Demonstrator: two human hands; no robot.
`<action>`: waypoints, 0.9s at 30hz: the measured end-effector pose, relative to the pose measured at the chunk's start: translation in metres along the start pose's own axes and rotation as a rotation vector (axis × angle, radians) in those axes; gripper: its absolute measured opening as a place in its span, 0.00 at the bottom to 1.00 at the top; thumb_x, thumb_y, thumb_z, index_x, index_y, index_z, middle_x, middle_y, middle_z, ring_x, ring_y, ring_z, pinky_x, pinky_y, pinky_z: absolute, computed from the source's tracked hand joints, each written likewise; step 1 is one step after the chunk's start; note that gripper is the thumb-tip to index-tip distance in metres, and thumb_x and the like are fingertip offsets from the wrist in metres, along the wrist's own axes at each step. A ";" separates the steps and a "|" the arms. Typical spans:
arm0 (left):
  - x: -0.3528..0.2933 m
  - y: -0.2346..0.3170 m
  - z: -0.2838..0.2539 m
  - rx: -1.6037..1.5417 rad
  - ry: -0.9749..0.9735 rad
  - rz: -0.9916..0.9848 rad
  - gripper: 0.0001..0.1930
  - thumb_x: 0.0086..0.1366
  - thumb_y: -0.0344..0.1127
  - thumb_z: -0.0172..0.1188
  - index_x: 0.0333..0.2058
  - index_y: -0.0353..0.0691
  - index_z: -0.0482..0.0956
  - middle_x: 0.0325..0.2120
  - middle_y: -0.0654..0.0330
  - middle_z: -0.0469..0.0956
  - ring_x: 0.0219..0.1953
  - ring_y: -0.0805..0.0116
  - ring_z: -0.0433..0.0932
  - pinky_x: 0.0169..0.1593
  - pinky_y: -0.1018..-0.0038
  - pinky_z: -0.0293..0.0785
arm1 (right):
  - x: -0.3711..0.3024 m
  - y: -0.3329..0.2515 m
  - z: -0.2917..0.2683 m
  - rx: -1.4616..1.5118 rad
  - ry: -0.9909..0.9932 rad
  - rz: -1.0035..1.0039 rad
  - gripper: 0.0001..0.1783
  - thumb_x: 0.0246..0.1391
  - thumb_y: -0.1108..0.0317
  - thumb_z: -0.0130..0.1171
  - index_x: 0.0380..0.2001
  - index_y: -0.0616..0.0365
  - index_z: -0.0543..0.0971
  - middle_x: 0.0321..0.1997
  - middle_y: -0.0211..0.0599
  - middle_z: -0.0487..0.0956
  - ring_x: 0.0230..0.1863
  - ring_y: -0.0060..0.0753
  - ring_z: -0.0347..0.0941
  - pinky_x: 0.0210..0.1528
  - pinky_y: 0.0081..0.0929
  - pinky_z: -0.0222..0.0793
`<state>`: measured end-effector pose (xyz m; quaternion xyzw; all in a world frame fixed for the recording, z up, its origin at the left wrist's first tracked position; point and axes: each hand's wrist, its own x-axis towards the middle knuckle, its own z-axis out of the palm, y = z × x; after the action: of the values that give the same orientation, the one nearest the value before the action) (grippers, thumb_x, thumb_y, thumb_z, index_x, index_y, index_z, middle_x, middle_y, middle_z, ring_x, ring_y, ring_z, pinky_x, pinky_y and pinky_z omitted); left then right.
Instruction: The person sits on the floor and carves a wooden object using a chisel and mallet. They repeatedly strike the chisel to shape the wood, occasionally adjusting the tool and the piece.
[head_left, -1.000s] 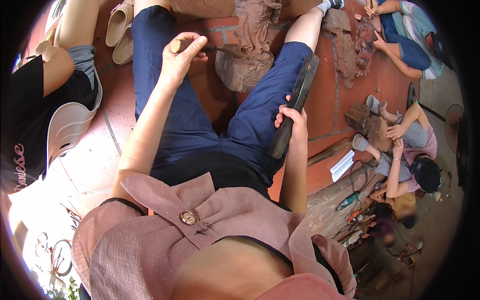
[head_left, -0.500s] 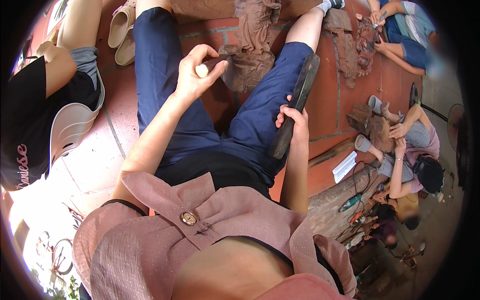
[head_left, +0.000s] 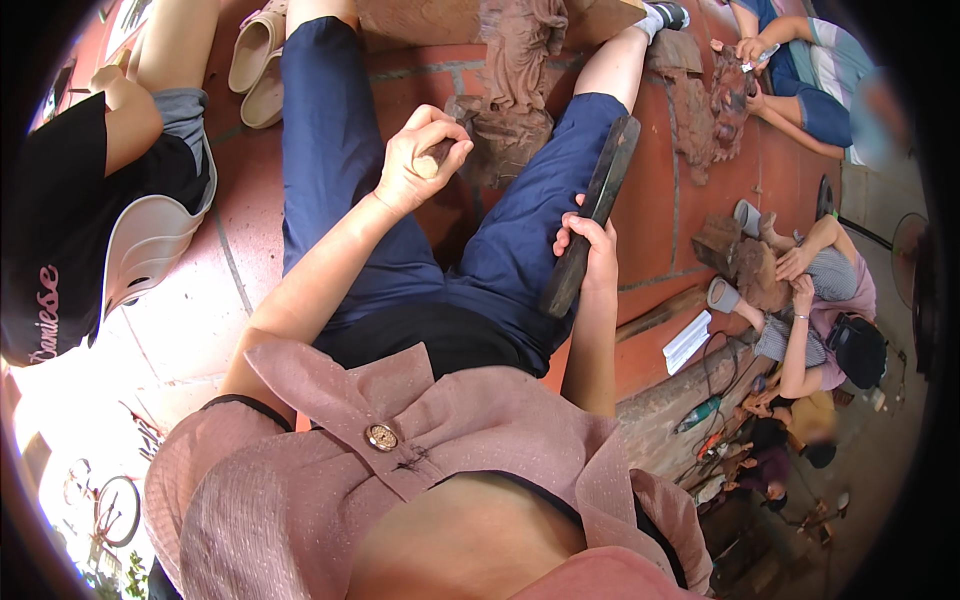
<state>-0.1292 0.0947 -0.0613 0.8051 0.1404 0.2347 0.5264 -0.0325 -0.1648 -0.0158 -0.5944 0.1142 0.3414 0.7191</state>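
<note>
My left hand [head_left: 412, 168] is closed round the wooden handle of a chisel [head_left: 431, 162]; the pale butt end points up toward me and the blade is hidden behind the fingers. Just beyond it lies a carved wooden figure [head_left: 520, 65] with draped folds, its rough base [head_left: 505, 145] nearest me between my knees. In my right hand [head_left: 595, 245], fingers wrapped about its lower part, is a long dark wooden bar [head_left: 608, 175]. That bar slants over my right thigh, apart from the chisel.
Another carved piece [head_left: 690, 110] lies on the red tiles at right, near a co-worker's hands. Further right, someone handles a wooden block [head_left: 755, 265]. White paper [head_left: 687, 342] and a green power tool [head_left: 698, 413] with cables lie nearby. A person with a pale cap [head_left: 155, 235] sits close at left.
My left hand has shifted slightly right and down, turning so more of the chisel's butt end shows. My right hand and the bar stay nearly still.
</note>
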 end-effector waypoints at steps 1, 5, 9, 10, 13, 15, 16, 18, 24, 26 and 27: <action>0.000 0.000 0.001 -0.001 0.000 -0.005 0.06 0.56 0.30 0.68 0.32 0.39 0.82 0.35 0.57 0.76 0.42 0.62 0.78 0.45 0.71 0.75 | 0.001 0.000 0.000 0.000 -0.005 -0.003 0.27 0.46 0.76 0.59 0.51 0.63 0.66 0.28 0.41 0.74 0.20 0.32 0.73 0.19 0.30 0.71; -0.003 -0.004 0.002 -0.008 0.015 0.011 0.06 0.56 0.31 0.68 0.33 0.40 0.82 0.36 0.56 0.77 0.42 0.61 0.79 0.44 0.71 0.75 | 0.003 0.003 -0.003 0.013 -0.024 -0.001 0.26 0.46 0.76 0.59 0.51 0.62 0.66 0.27 0.41 0.74 0.20 0.32 0.73 0.19 0.30 0.72; -0.004 -0.006 0.006 0.023 0.029 0.027 0.07 0.56 0.33 0.69 0.33 0.41 0.82 0.37 0.56 0.76 0.41 0.62 0.79 0.43 0.71 0.75 | 0.001 0.002 -0.003 -0.007 -0.029 0.002 0.25 0.48 0.75 0.57 0.51 0.60 0.66 0.29 0.40 0.74 0.22 0.31 0.72 0.22 0.30 0.70; -0.003 -0.005 0.007 0.035 0.030 0.026 0.07 0.56 0.33 0.69 0.33 0.42 0.81 0.38 0.56 0.76 0.41 0.62 0.79 0.43 0.71 0.75 | 0.001 0.002 -0.004 -0.019 -0.034 0.000 0.24 0.49 0.74 0.57 0.52 0.59 0.66 0.29 0.40 0.73 0.22 0.31 0.71 0.22 0.30 0.69; -0.004 0.002 0.010 0.042 -0.061 -0.065 0.09 0.56 0.35 0.70 0.34 0.42 0.81 0.40 0.55 0.75 0.40 0.62 0.78 0.43 0.71 0.75 | 0.002 0.004 -0.007 -0.029 -0.038 0.001 0.25 0.49 0.74 0.57 0.52 0.59 0.66 0.30 0.40 0.73 0.22 0.31 0.71 0.22 0.30 0.69; -0.003 0.004 0.009 0.057 -0.040 -0.034 0.10 0.56 0.35 0.71 0.34 0.40 0.80 0.42 0.57 0.73 0.40 0.64 0.77 0.44 0.72 0.75 | 0.004 0.003 -0.005 -0.009 -0.040 0.012 0.26 0.47 0.75 0.58 0.51 0.62 0.65 0.28 0.40 0.74 0.21 0.32 0.72 0.21 0.30 0.71; -0.001 0.002 0.009 0.004 -0.011 -0.018 0.10 0.56 0.35 0.71 0.34 0.39 0.80 0.41 0.57 0.73 0.41 0.65 0.77 0.44 0.73 0.75 | 0.003 0.004 -0.006 0.006 -0.028 0.017 0.27 0.46 0.76 0.59 0.51 0.63 0.65 0.27 0.40 0.74 0.20 0.32 0.72 0.20 0.30 0.71; 0.007 -0.002 0.008 0.012 0.056 0.049 0.10 0.57 0.32 0.71 0.33 0.37 0.80 0.41 0.58 0.73 0.42 0.67 0.76 0.46 0.74 0.74 | 0.002 0.001 -0.005 0.012 -0.034 0.000 0.27 0.46 0.76 0.59 0.51 0.63 0.65 0.27 0.40 0.74 0.20 0.32 0.72 0.20 0.30 0.71; 0.038 0.002 -0.019 -0.116 0.236 -0.068 0.11 0.58 0.27 0.68 0.39 0.39 0.79 0.39 0.61 0.78 0.42 0.72 0.78 0.47 0.77 0.75 | 0.003 0.001 -0.007 0.003 -0.028 0.004 0.28 0.46 0.75 0.60 0.52 0.64 0.65 0.28 0.41 0.74 0.20 0.32 0.73 0.20 0.30 0.71; 0.048 -0.008 -0.031 -0.159 0.251 -0.096 0.13 0.59 0.23 0.65 0.43 0.37 0.76 0.37 0.61 0.81 0.41 0.75 0.79 0.47 0.78 0.75 | 0.003 0.001 -0.006 0.003 -0.022 0.005 0.28 0.46 0.75 0.60 0.52 0.64 0.65 0.28 0.41 0.74 0.20 0.32 0.73 0.20 0.30 0.71; 0.052 -0.011 -0.035 -0.200 0.270 -0.135 0.14 0.60 0.24 0.65 0.45 0.35 0.75 0.35 0.59 0.82 0.40 0.74 0.81 0.46 0.79 0.76 | 0.003 0.000 -0.006 0.003 -0.022 0.006 0.28 0.46 0.75 0.60 0.52 0.64 0.65 0.28 0.41 0.74 0.20 0.32 0.73 0.20 0.30 0.71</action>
<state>-0.1034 0.1512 -0.0480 0.6986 0.2395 0.3174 0.5949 -0.0294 -0.1697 -0.0193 -0.5890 0.1087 0.3500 0.7203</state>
